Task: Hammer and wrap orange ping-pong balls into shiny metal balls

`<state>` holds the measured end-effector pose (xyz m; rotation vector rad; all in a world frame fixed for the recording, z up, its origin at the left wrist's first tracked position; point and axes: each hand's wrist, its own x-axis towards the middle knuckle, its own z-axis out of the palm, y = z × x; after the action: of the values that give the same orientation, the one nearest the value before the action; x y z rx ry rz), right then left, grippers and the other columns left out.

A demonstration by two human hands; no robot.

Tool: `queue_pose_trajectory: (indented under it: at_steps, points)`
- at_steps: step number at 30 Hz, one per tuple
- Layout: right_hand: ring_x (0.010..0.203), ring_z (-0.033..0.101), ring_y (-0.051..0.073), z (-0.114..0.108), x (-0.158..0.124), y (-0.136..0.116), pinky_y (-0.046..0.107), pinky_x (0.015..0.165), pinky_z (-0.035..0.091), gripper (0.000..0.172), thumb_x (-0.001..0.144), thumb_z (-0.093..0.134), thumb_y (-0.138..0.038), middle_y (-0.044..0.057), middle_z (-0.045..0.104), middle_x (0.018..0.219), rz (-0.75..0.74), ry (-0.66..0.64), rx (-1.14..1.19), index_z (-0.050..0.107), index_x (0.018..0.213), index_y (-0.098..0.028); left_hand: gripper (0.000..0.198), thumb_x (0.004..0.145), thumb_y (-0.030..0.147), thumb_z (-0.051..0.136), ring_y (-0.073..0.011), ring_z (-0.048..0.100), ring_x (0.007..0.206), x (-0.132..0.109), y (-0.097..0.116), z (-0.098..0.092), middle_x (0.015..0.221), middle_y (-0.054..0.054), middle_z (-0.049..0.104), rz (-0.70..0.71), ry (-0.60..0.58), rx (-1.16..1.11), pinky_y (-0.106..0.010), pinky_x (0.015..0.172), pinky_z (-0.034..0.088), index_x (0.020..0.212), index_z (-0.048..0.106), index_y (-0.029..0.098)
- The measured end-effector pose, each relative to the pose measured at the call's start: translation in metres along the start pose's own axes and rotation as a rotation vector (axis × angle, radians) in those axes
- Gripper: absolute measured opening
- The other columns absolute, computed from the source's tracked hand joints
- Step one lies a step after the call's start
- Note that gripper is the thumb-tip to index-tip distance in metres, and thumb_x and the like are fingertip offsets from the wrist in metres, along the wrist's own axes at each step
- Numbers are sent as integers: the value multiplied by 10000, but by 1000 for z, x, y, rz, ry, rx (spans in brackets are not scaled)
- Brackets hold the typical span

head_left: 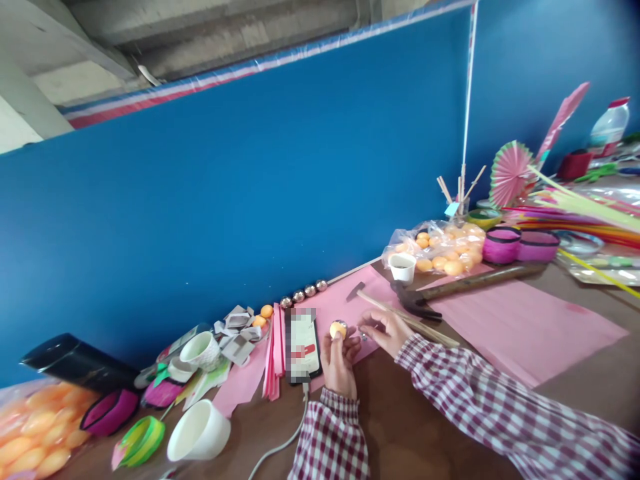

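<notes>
My left hand point(341, 365) is closed around a small orange ball point(338, 329), with the thumb against its front. Part of the ball's top edge looks silvery. To its right, my right hand point(386, 329) has thumb and fingertips pinched together, apart from the ball. A tiny shiny bit point(364, 337) shows just below those fingertips; whether it is gripped or lies on the paper I cannot tell. Under both hands lies pink paper point(330, 297). A small light-handled hammer point(380, 303) rests beyond my right hand. Left of the ball lies a phone point(303, 353) with a cable plugged in.
Several silver balls point(310, 291) line the blue partition point(280, 167). A claw hammer point(480, 280), a white cup point(402, 268) and a bag of orange balls point(453, 250) are at right. Pink strips point(274, 353), grey pieces point(237, 347) and a white bowl point(200, 432) lie left.
</notes>
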<state>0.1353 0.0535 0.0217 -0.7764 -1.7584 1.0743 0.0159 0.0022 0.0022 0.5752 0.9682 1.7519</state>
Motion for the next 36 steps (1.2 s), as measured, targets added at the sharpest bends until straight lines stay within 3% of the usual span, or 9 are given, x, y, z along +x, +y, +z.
queue_pose_trajectory:
  at_steps: [9, 13, 17, 23, 36]
  points:
    - [589, 564, 122, 2, 0, -4, 245, 551, 454, 84, 733, 529, -211, 24, 625, 691, 36, -6, -6, 593, 731, -156, 305, 673, 325, 646, -110, 609, 668, 1, 0, 2, 820, -48, 630, -17, 64, -16, -248, 650, 479, 907, 585, 138]
    - [571, 556, 112, 2, -1, -5, 237, 536, 448, 83, 738, 528, -215, 14, 618, 667, 36, 2, 2, 585, 738, -156, 322, 665, 295, 663, -94, 600, 685, 2, 0, 0, 867, -43, 619, -13, 29, 15, -237, 676, 477, 947, 586, 159]
    - [579, 563, 110, 1, -1, -2, 240, 547, 458, 101, 750, 526, -239, 12, 631, 688, 28, 4, 17, 587, 768, -160, 411, 669, 292, 662, -141, 608, 817, 1, -2, -2, 996, -67, 600, 11, -11, 89, -265, 730, 473, 1053, 547, 198]
    - [587, 582, 118, 1, 0, -2, 245, 558, 468, 118, 747, 544, -264, 15, 641, 694, 29, 5, 35, 597, 765, -161, 498, 672, 255, 661, -144, 586, 883, 4, -6, -4, 1019, -63, 591, 79, -66, 127, -267, 764, 461, 1141, 497, 221]
    - [650, 601, 131, 1, -1, -5, 245, 591, 472, 109, 726, 573, -273, 17, 650, 734, 52, 16, 5, 587, 705, -166, 494, 661, 239, 667, -192, 560, 997, 3, -6, -2, 1124, -101, 578, 93, -93, 158, -310, 840, 442, 1126, 509, 192]
